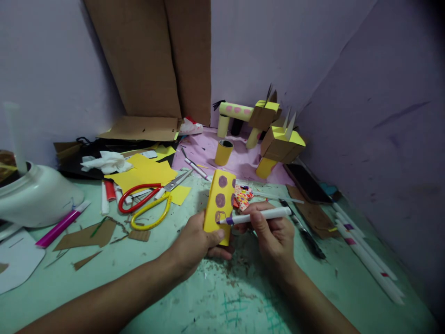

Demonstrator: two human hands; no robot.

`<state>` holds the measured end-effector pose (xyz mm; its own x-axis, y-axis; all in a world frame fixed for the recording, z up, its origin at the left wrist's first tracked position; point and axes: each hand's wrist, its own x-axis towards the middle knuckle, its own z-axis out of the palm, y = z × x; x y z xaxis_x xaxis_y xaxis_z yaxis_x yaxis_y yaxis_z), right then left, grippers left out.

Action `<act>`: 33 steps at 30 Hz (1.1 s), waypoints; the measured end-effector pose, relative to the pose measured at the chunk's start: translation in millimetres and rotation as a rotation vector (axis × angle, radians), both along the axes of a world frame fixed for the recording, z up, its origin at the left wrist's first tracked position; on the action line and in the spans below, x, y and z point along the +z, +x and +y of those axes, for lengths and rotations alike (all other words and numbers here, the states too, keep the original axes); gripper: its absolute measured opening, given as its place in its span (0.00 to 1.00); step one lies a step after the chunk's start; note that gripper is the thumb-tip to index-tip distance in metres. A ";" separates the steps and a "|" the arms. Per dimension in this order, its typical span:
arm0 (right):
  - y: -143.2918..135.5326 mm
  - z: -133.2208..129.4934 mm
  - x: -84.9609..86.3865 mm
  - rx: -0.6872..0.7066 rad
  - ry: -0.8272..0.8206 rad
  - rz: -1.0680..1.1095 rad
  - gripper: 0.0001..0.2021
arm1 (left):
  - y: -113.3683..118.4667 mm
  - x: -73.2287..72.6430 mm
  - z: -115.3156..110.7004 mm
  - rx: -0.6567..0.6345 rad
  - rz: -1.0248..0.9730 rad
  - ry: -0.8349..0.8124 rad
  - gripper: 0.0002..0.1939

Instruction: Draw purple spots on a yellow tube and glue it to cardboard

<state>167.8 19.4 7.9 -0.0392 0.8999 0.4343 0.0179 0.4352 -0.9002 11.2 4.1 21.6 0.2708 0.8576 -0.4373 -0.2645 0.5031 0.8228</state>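
A yellow paper-covered box [212,214] with purple spots stands upright in my left hand [198,236], the thumb on its lower front and fingers behind it. My right hand [274,236] pinches a white marker [266,214] with a purple tip. That tip touches the lowest spot on the box, which shows as an outline only partly coloured. Two spots above it are filled in, and others wrap around the right edge. Just behind the box lies a patterned red and yellow piece [243,197], partly hidden.
Red and yellow scissors [151,204] lie left beside yellow paper [142,171] and cardboard scraps [88,234]. Behind stand a yellow tube [223,153], a spotted cardboard animal [236,110] and a box-headed piece [282,144]. A phone [308,183] and white markers [368,260] lie right; a white pot [41,195] left.
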 end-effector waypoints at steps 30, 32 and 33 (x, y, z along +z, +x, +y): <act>1.0 1.1 -2.2 -0.046 -0.015 0.044 0.09 | 0.4 -1.9 -0.3 0.020 -0.016 -0.019 0.23; 1.1 0.9 -2.5 -0.064 -0.016 0.055 0.08 | 0.7 -2.0 -0.3 0.020 -0.011 -0.024 0.23; 1.1 0.8 -2.7 -0.062 -0.016 0.052 0.08 | 0.8 -1.9 -0.2 0.022 -0.008 -0.026 0.23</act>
<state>168.9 20.2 5.2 0.0392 0.9069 0.4194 -0.0026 0.4198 -0.9076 12.0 3.9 19.6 0.2554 0.8517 -0.4575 -0.2823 0.5183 0.8073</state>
